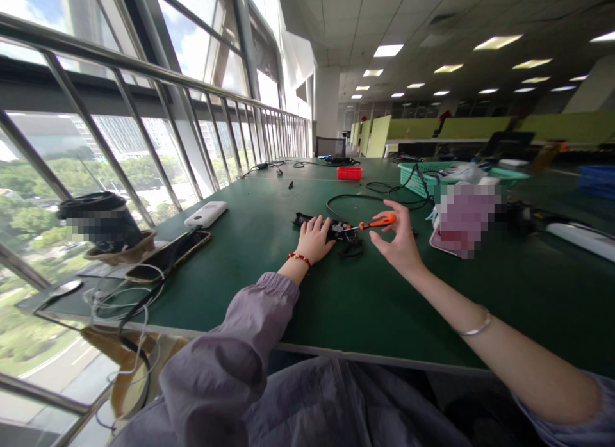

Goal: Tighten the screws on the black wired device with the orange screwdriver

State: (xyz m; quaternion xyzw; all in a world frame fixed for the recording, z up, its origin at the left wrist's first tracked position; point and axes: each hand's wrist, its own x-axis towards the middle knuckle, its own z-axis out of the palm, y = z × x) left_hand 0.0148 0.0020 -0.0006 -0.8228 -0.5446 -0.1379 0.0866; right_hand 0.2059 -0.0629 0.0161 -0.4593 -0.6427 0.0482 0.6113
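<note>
On the green table, my left hand lies over a long black device, its fingers bent across the casing and covering the middle. The device's right end looks opened up, with small inner parts and dark wire showing. An orange-and-black screwdriver points left, its thin shaft reaching that end. My right hand has the rear of the handle against its fingers, while the thumb stands apart below it. Whether the tip sits in a screw is too small to tell.
A red basket and a green basket stand farther back. A black cable curves behind the device. To the right is a blurred pink phone-like object. On the left are a dark cup, white power bank, phone and cables.
</note>
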